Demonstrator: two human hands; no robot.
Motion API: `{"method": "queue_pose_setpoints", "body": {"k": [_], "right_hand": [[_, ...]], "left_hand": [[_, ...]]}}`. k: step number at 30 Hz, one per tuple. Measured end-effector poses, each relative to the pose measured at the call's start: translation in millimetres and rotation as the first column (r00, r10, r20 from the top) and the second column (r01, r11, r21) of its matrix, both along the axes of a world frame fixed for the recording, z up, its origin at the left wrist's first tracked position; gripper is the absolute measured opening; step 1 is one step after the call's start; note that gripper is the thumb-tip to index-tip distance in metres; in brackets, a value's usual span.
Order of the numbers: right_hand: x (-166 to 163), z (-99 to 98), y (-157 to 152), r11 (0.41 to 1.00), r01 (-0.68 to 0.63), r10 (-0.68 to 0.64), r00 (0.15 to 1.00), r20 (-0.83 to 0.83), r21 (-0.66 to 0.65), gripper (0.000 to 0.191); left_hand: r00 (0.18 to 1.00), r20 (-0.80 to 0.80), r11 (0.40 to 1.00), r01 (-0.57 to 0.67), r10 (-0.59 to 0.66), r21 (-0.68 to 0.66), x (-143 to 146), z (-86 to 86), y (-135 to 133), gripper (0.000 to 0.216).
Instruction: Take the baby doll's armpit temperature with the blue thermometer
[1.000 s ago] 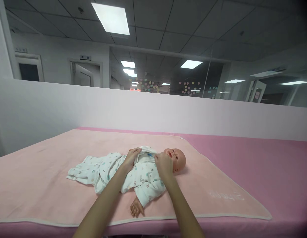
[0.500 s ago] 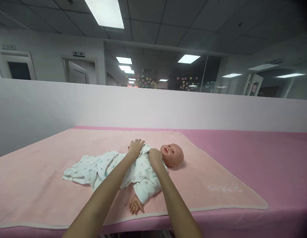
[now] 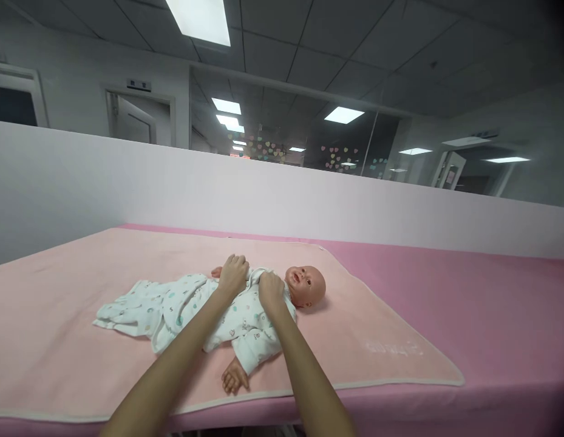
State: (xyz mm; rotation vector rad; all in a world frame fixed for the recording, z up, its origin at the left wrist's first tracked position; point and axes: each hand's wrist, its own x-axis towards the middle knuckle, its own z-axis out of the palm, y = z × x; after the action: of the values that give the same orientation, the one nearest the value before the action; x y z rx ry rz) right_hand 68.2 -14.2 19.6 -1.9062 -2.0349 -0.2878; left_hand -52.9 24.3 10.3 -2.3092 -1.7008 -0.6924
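Observation:
A baby doll (image 3: 308,286) lies on its back, its head to the right and its legs to the left. It wears a white printed baby outfit (image 3: 245,315) with long sleeves. My left hand (image 3: 234,274) rests at the far side of the doll's chest, fingers curled on the cloth; the fingertips are partly hidden. At the neckline, close to the chin, my right hand (image 3: 271,289) pinches the collar edge. The doll's near hand (image 3: 235,376) pokes out of its sleeve, and its far hand (image 3: 216,272) shows beyond my left wrist.
Under the doll spreads a peach blanket (image 3: 363,328) with a pale border, on a pink table cover (image 3: 504,321). A low white partition (image 3: 282,200) runs along the back. Behind it are a glass window with heart stickers and an open door (image 3: 135,120).
My left hand has curled its fingers, which were spread flatter before. The right hand stays at the collar. My view has tilted and shifted slightly, so the doll appears further left.

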Motion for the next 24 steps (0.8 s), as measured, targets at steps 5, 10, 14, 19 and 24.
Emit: {"method": "queue_pose_setpoints", "body": {"k": [5,10,14,19,24], "right_hand": [[3.2,0.8,-4.1,0.998,-0.052,0.052,0.999,0.002,0.034,0.03],[19.2,-3.5,-9.3,0.969,-0.034,0.056,0.995,-0.084,0.243,0.024],[32.8,-7.6,-8.0,0.877,-0.252,0.303,0.951,-0.064,0.409,0.046],[44.2,-11.1,-5.6,0.837,-0.389,0.436,0.899,-0.038,0.385,0.037],[60.7,-21.1,-12.8,0.749,-0.496,0.542,0.84,0.023,0.439,0.029]], "left_hand": [[0.995,-0.005,0.992,-0.104,0.104,-0.066,-11.4,-4.9,-19.4,0.022],[0.995,0.046,0.996,-0.082,0.083,-0.027,-12.8,-2.6,-28.7,0.018],[0.996,0.043,0.997,-0.074,0.075,-0.011,-13.0,-2.3,-31.3,0.018],[0.993,0.001,0.993,-0.116,0.116,-0.024,-12.0,-1.2,-31.7,0.019],[0.995,0.004,0.995,-0.101,0.101,-0.016,-13.3,-2.4,-31.0,0.022]]}}
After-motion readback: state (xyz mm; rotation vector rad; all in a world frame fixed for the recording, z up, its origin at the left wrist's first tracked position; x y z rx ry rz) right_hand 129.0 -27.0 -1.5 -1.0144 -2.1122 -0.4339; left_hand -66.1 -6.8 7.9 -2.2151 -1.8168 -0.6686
